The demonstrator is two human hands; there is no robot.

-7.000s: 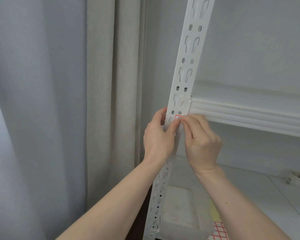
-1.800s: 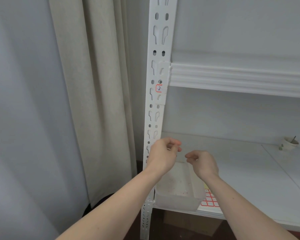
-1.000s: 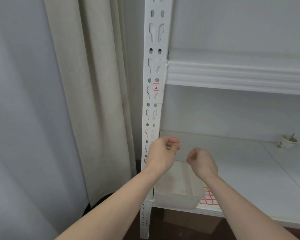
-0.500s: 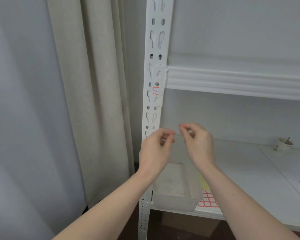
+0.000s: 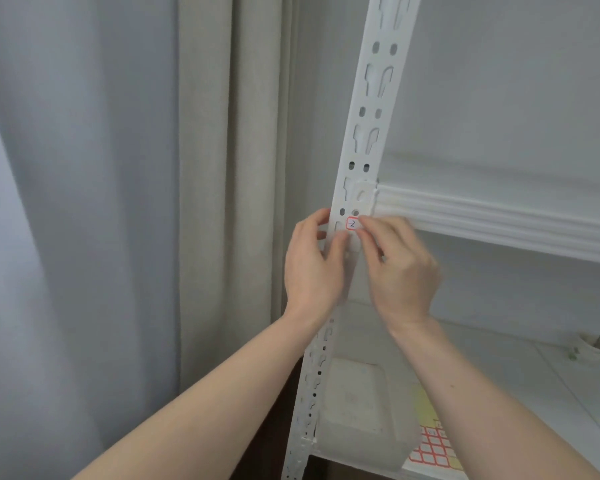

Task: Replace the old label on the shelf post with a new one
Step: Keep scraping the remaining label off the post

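White slotted shelf post (image 5: 366,140), red-bordered label (image 5: 352,223) marked 2 stuck just below the shelf beam (image 5: 492,220), left hand (image 5: 314,268) curled round the post's edge, right hand (image 5: 400,268) blurred (fingertips at the label, grip unclear), post's lower stretch behind both hands.

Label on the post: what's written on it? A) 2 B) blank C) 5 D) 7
A: the red-bordered label on the shelf post shows a handwritten 2, between the fingertips of the left hand and the right hand.
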